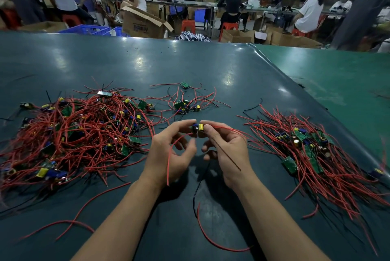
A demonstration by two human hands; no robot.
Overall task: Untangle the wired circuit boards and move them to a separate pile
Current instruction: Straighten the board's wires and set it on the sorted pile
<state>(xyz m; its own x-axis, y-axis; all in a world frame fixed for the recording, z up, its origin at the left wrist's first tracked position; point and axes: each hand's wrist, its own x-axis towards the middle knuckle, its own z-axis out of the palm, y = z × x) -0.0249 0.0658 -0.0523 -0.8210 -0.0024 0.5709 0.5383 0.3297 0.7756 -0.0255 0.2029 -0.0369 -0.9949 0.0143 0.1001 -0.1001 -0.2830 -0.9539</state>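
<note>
Both hands [196, 146] pinch one circuit board [198, 128] between the piles [316, 151]

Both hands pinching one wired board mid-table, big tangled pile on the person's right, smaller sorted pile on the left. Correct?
Not quite: the piles are swapped. In the head view the big tangled pile lies on the person's left and the smaller sorted pile on the right. The rest holds: the left hand and right hand both pinch one wired board mid-table.

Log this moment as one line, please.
left hand: pinches board | right hand: pinches board | tangled pile: left | sorted pile: right
</note>
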